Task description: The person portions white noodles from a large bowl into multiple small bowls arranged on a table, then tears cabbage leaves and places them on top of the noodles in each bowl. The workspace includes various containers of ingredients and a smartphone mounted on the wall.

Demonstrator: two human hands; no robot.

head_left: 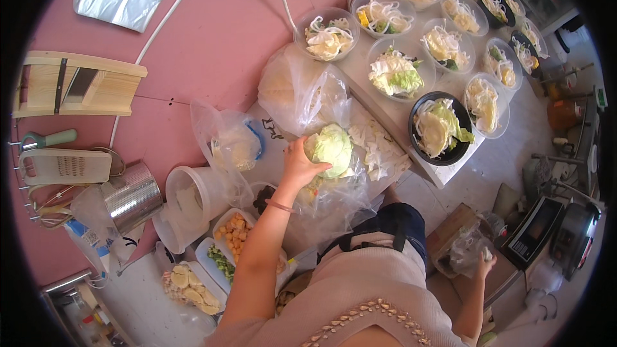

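Observation:
My left hand (299,162) is wrapped round a pale green head of cabbage (330,150) over the table. Shredded white pieces (371,148) lie just right of the cabbage. Beyond it sits a filled clear plastic bag (302,90), and more crumpled clear plastic (331,204) spreads beneath it. Far off to my right side, my right hand (485,263) is closed on something small and pale that I cannot make out. Beside that hand is a clear plastic bag (464,247) in an open cardboard box (443,231).
Several bowls of cut vegetables stand at the far right, a black bowl (421,151) nearest. At left are a wooden slicer (80,83), a grater (64,166), a metal pot (132,196), and a white tub (193,196). Trays of orange cubes (234,232) and chopped greens (220,263) sit nearby.

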